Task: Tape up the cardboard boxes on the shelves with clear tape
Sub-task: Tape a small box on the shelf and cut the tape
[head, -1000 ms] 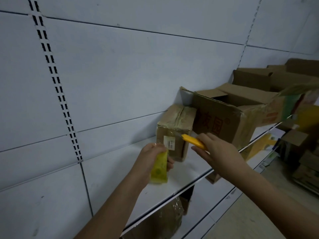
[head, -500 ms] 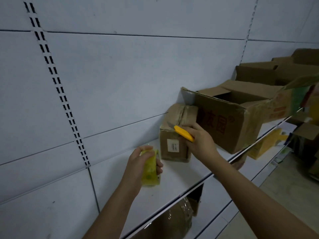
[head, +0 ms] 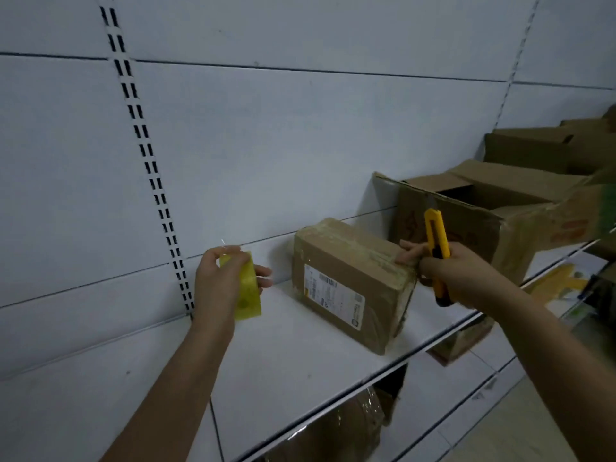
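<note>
Left hand [head: 222, 284] closed around yellow tape roll [head: 247, 288], likely ready to dispense | right hand [head: 458, 273] grips utility knife [head: 437, 251], fingertips steadying small box [head: 350, 283] on shelf [head: 300, 355] | open box [head: 493, 208] waits behind

A white metal shelf [head: 300, 355] runs along a pale panelled back wall [head: 266, 145], with a slotted upright [head: 146, 168] set into the wall at the left. On the shelf lies a small closed cardboard box [head: 346, 288], taped along its top, with a white printed label [head: 333, 291] on the side facing the front. Just beside it to the right stands a larger cardboard box [head: 500, 228] with its top flaps open. Further right along the shelf more cardboard boxes [head: 540, 148] sit against the wall. The left stretch of the shelf is bare white surface.
</note>
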